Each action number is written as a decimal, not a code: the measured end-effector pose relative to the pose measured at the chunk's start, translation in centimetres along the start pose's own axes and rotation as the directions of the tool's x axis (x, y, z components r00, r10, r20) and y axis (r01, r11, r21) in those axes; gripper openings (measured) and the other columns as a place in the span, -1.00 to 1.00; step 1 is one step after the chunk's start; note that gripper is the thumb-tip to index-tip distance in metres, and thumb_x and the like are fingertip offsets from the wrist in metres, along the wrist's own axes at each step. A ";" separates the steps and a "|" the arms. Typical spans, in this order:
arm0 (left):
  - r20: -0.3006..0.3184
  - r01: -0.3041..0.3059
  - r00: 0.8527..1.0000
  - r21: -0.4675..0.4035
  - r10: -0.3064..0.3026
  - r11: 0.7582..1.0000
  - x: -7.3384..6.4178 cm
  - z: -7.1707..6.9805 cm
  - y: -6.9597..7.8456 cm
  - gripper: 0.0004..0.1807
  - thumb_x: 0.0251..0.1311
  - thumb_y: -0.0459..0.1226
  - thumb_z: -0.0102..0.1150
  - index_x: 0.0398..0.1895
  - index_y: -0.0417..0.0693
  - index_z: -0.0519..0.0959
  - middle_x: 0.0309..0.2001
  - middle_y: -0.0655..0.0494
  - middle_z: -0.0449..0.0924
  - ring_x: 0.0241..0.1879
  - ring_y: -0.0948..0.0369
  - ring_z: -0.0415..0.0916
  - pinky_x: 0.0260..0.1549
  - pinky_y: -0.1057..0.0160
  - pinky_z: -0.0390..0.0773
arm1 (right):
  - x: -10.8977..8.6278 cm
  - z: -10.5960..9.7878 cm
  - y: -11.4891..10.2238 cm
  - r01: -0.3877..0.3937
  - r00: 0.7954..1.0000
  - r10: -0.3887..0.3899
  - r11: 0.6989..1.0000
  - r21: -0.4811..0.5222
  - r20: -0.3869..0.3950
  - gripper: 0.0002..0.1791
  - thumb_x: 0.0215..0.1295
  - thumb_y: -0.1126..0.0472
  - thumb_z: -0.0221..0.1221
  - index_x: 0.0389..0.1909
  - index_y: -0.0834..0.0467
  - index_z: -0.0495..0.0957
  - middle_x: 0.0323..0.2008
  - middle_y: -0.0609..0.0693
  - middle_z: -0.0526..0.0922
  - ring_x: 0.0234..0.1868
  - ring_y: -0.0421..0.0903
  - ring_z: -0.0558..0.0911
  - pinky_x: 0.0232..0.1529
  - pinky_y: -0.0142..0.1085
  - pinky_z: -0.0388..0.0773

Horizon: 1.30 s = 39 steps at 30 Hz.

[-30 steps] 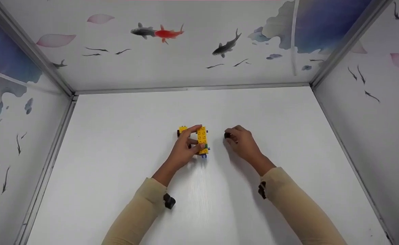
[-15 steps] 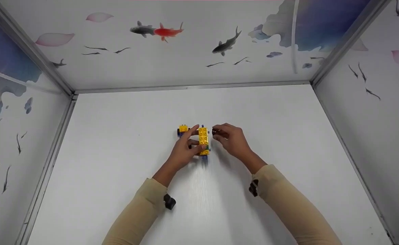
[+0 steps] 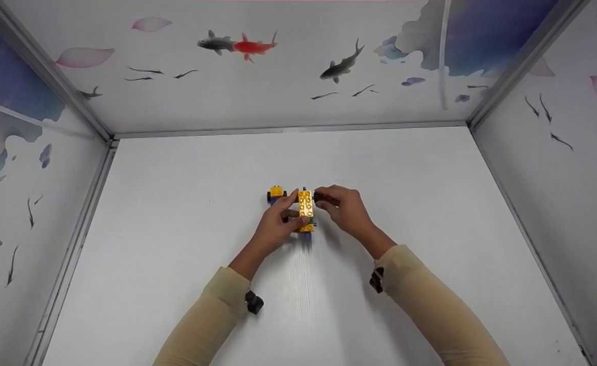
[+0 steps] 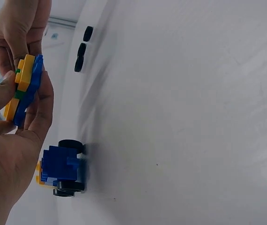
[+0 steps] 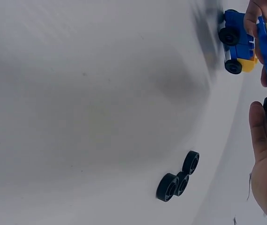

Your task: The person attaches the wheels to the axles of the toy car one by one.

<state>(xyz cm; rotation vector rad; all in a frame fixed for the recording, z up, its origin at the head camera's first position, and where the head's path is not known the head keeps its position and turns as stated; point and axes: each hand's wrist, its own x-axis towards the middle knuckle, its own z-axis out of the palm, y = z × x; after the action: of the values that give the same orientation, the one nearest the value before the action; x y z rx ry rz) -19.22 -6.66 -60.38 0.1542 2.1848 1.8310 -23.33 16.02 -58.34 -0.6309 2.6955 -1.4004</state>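
Note:
My left hand [image 3: 276,226] grips a toy trailer of building bricks [image 3: 305,206], its fingers and thumb on opposite long sides. Yellow bricks and one green piece top its blue base [image 4: 30,96], which is held up off the table. Between thumb and fingers my right hand [image 3: 347,206] pinches a small black wheel [image 5: 265,104]. That wheel meets the trailer's right side near its far end, where a blue axle stub showed; the fingers mostly cover it. Behind the left hand stands a blue and yellow toy vehicle [image 4: 61,161] on black wheels.
Three loose black wheels [image 5: 167,187] lie on the white table [image 3: 186,203]; the right hand hides them in the head view. Printed white panels [image 3: 288,101] enclose the table at the back and both sides.
The right hand has moved left with the wheel, from apart to right at the trailer's side. The left hand and trailer have stayed nearly in place, the trailer tilting slightly.

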 end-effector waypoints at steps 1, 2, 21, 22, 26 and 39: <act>0.003 -0.007 1.000 0.001 0.007 1.000 0.0 0.0 -0.1 -0.09 0.52 -0.15 0.39 0.80 0.23 0.14 0.64 0.02 0.35 0.33 0.05 0.66 0.16 0.18 0.80 | 0.0 0.0 -0.1 -0.001 1.000 0.001 1.000 0.000 -0.004 -0.64 0.50 0.38 0.36 0.26 0.27 0.75 0.08 0.17 0.83 0.15 0.09 0.83 0.22 -0.07 0.80; 0.004 -0.010 1.000 0.003 0.010 1.000 0.1 0.1 -0.1 -0.09 0.52 -0.14 0.38 0.80 0.21 0.13 0.64 0.01 0.34 0.33 0.04 0.66 0.15 0.18 0.81 | 0.0 0.0 -0.1 -0.004 1.000 0.004 1.000 -0.003 -0.007 -0.65 0.49 0.39 0.36 0.25 0.28 0.75 0.06 0.18 0.83 0.14 0.10 0.83 0.21 -0.08 0.81; -0.016 0.043 0.999 0.019 -0.042 0.999 0.1 0.6 -0.2 -0.08 0.53 -0.16 0.38 0.80 0.15 0.08 0.70 0.00 0.25 0.37 0.02 0.59 0.18 0.18 0.79 | -0.1 0.5 -0.5 -0.017 1.000 0.015 0.996 -0.091 -0.022 -0.64 0.50 0.34 0.36 0.25 0.32 0.75 -0.01 0.23 0.79 -0.04 0.08 0.85 0.06 -0.11 0.86; -0.015 0.040 0.999 0.020 -0.040 0.999 0.1 0.6 -0.2 -0.07 0.54 -0.16 0.38 0.80 0.14 0.08 0.70 0.00 0.25 0.37 0.02 0.59 0.18 0.17 0.79 | -0.1 0.5 -0.5 -0.012 1.000 0.010 0.996 -0.088 -0.024 -0.64 0.50 0.35 0.36 0.25 0.32 0.75 -0.01 0.23 0.79 -0.04 0.08 0.84 0.06 -0.10 0.86; -0.014 0.036 0.999 0.035 -0.035 0.999 0.1 0.7 -0.2 -0.08 0.53 -0.16 0.38 0.80 0.16 0.08 0.69 0.00 0.26 0.37 0.02 0.59 0.18 0.15 0.80 | -0.2 0.5 -0.4 0.013 0.999 -0.016 0.996 -0.087 -0.031 -0.66 0.50 0.37 0.36 0.23 0.30 0.77 -0.04 0.21 0.79 -0.04 0.08 0.83 0.05 -0.10 0.86; 0.017 0.029 0.999 0.035 -0.029 0.999 0.2 0.9 0.0 -0.09 0.53 -0.17 0.38 0.79 0.25 0.10 0.66 0.00 0.28 0.36 0.01 0.61 0.16 0.14 0.81 | -0.4 0.4 -0.1 0.065 0.998 -0.067 0.991 -0.118 -0.016 -0.69 0.51 0.40 0.34 0.21 0.30 0.78 -0.02 0.20 0.79 0.03 0.11 0.83 0.08 -0.13 0.85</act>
<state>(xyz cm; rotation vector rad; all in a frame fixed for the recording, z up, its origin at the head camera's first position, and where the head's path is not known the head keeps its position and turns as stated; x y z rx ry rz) -19.18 -5.74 -60.53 0.1443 2.1967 1.7704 -22.89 15.83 -58.53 -0.7240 2.8148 -1.2754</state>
